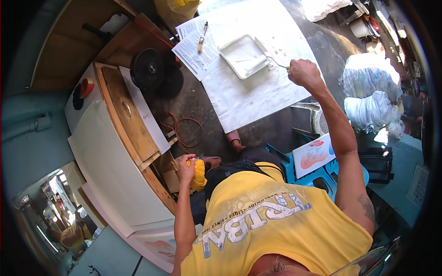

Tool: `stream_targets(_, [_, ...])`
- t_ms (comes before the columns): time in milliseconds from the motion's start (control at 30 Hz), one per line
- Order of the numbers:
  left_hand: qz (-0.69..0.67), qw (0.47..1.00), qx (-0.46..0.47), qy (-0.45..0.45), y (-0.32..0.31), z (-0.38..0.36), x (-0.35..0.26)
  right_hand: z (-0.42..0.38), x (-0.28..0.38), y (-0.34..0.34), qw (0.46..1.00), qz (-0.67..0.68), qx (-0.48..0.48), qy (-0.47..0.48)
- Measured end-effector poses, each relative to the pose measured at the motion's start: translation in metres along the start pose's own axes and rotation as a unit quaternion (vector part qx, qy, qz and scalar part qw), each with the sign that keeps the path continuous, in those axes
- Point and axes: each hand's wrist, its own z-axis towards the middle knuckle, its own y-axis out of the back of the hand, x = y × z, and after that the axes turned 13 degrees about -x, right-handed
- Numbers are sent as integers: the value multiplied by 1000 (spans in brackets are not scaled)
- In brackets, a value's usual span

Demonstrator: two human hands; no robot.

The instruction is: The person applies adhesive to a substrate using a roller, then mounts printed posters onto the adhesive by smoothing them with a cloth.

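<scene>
My right hand [305,73] is closed around the yellow-green handle of a paint roller [258,66]. The roller's white sleeve rests inside a white tray [239,48], toward the tray's right side. Under the tray is a large white sheet or board [271,101] with smudges on it. Left of the tray, a paintbrush [201,43] lies on printed paper sheets [195,57]. Low beside my left leg, my left hand [186,169] grips a bunched yellow cloth [199,177].
A black round fan [148,69] and a red cord [186,120] are on the left near a white cabinet with wooden edges [124,115]. A blue plastic chair [290,168] with a printed card [315,156] stands at my right. Wrapped bundles [372,110] lie further right.
</scene>
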Motion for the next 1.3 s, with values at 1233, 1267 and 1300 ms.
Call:
stream_targets(1233, [-17,999,-18,25,14,-44,67,0,26,25,997,-73,24,6])
stream_targets(1267, [-15,999,-11,33,15,-45,63,6,25,14,996,-82,28,30])
stream_targets(1300, [-12,999,-4,40,15,-44,59,13,28,8,997,-68,17,29])
